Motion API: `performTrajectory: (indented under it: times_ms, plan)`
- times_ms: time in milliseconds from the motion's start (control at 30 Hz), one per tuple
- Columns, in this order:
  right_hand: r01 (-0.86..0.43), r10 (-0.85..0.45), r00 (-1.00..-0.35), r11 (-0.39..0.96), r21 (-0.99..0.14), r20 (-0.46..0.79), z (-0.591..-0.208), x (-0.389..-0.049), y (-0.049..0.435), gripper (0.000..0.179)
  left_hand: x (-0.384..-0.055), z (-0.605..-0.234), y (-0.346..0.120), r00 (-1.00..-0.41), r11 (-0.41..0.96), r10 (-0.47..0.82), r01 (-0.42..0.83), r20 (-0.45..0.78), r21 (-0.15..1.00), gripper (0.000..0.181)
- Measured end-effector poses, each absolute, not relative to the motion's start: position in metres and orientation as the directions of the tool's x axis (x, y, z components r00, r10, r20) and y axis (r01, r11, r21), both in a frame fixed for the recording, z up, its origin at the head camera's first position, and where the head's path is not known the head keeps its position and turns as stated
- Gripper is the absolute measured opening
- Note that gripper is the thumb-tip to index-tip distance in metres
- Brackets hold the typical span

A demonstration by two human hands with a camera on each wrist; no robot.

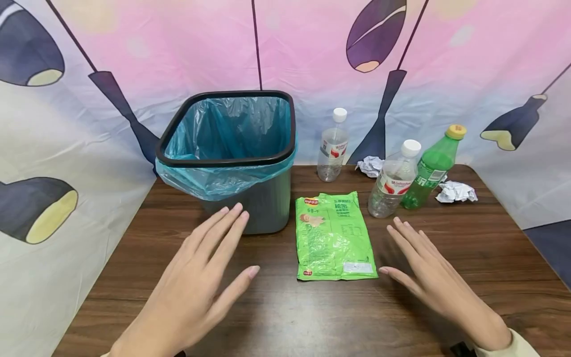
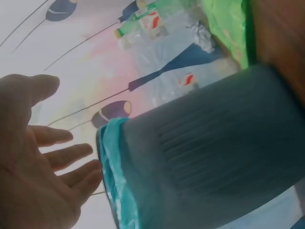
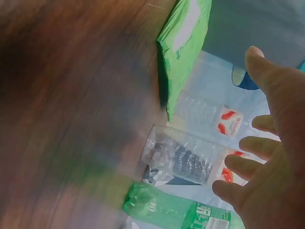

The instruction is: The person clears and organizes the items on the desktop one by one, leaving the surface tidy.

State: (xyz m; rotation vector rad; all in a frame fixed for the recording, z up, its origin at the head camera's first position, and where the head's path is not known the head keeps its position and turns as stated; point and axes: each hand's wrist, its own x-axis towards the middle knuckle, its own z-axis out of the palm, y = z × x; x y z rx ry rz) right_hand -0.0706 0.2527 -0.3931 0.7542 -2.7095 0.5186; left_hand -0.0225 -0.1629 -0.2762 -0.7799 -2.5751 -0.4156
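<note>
My left hand (image 1: 196, 277) hovers with fingers extended in front of the grey bin (image 1: 267, 208), which is lined with a blue plastic bag (image 1: 214, 181). My right hand (image 1: 432, 277) is also spread, holding nothing, to the right of a green snack packet (image 1: 334, 238) lying flat on the table. Just beyond that hand stand a clear plastic bottle (image 1: 392, 186) with a white cap and a green bottle (image 1: 430, 171) with a yellow cap. In the left wrist view the thumb stands apart from the fingers (image 2: 71, 157), with no object between them.
Farther back, a second clear bottle (image 1: 332, 153) stands beside the bin. Crumpled paper (image 1: 371, 166) lies behind the nearer clear bottle, and another paper ball (image 1: 456, 192) sits right of the green bottle. A patterned cloth (image 1: 312, 49) hangs behind the wooden table (image 1: 276, 317).
</note>
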Motion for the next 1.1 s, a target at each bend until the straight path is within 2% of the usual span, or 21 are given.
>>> performTrajectory:
  times_ms: [367, 500, 600, 833, 1100]
  plan:
    - [-0.586, -0.479, -0.797, 0.760, -0.281, 0.368, -0.389, -0.081, 0.246, 0.086, -0.048, -0.241, -0.170, -0.576, 0.741, 0.432, 0.665, 0.694, 0.090, 0.070]
    - [-0.590, -0.482, -0.795, 0.757, -0.282, 0.368, -0.387, -0.084, 0.243, 0.085, -0.062, -0.231, -0.180, -0.569, 0.751, 0.399, 0.653, 0.719, 0.100, 0.073]
    - [-0.591, -0.485, -0.795, 0.754, -0.286, 0.363, -0.386, -0.088, 0.241, 0.084, -0.073, -0.226, -0.190, -0.602, 0.777, 0.375, 0.619, 0.705, 0.115, 0.077]
    - [-0.590, -0.492, -0.798, 0.753, -0.290, 0.347, -0.385, -0.094, 0.238, 0.084, -0.101, -0.217, -0.209, -0.743, 0.835, 0.315, 0.513, 0.591, 0.201, 0.086]
    - [-0.597, -0.502, -0.795, 0.747, -0.294, 0.341, -0.383, -0.102, 0.234, 0.083, -0.125, -0.207, -0.228, -0.847, 0.862, 0.257, 0.419, 0.466, 0.286, 0.090]
